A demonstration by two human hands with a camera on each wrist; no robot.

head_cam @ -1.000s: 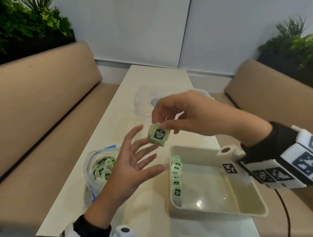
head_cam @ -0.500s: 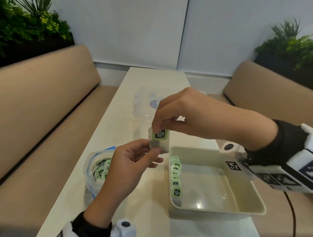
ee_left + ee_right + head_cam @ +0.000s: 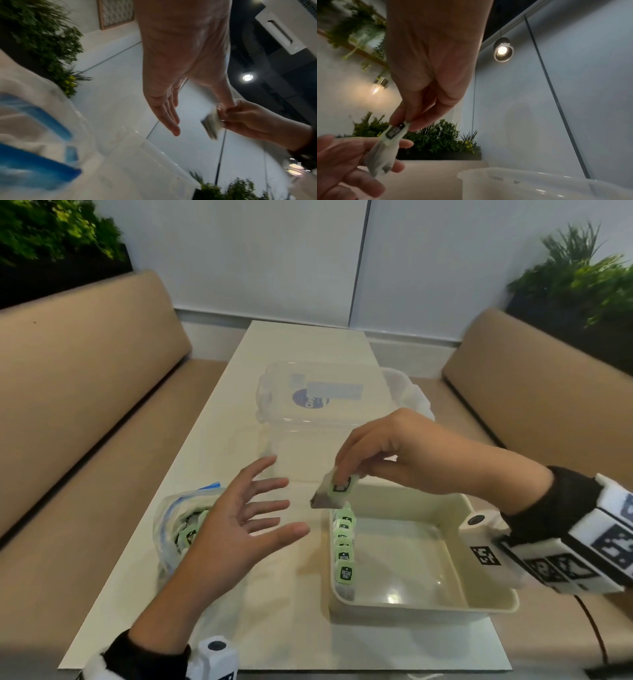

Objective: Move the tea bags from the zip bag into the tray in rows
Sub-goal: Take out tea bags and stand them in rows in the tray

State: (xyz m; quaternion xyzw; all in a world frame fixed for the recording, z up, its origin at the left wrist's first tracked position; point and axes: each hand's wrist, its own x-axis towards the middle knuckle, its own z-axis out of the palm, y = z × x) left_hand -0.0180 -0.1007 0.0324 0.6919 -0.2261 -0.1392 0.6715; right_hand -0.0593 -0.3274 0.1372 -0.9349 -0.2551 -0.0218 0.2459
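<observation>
Tea bag (image 3: pixel 334 491) pinched at green tag end between thumb and fingertips of right hand (image 3: pixel 404 451); bag body hanging tilted, lower corner pointing left, raised above far left corner of tray (image 3: pixel 486 587). Same pinch visible in right wrist view: tea bag (image 3: pixel 385 147) dangling below curled fingertips (image 3: pixel 397 119). Right grip: closed on tag, remaining fingers curled in.

Left hand (image 3: pixel 239 529) held palm up, fingers spread and straight, empty, just left of tea bag and apart from it. Left grip: fully open, holding nothing. In left wrist view, left hand (image 3: pixel 173 75) extended flat, right hand (image 3: pixel 247 119) with tea bag (image 3: pixel 211 125) beyond fingertips.

Row of tea bags (image 3: pixel 343 546) standing on edge along left wall of tray, green tags facing near side, running from near end toward far end. Rest of tray floor bare and glossy.

Zip bag (image 3: pixel 171 518) lying on desk (image 3: pixel 219 419) left of tray, partly hidden under left hand, mouth open, blue zip strip at far edge; further green-tagged tea bags inside, count not discernible.

Clear box (image 3: pixel 318 395) with blue round label further back on desk, centre. Tan benches (image 3: pixel 85 392) along both sides of desk; plants (image 3: pixel 582 282) behind them.
</observation>
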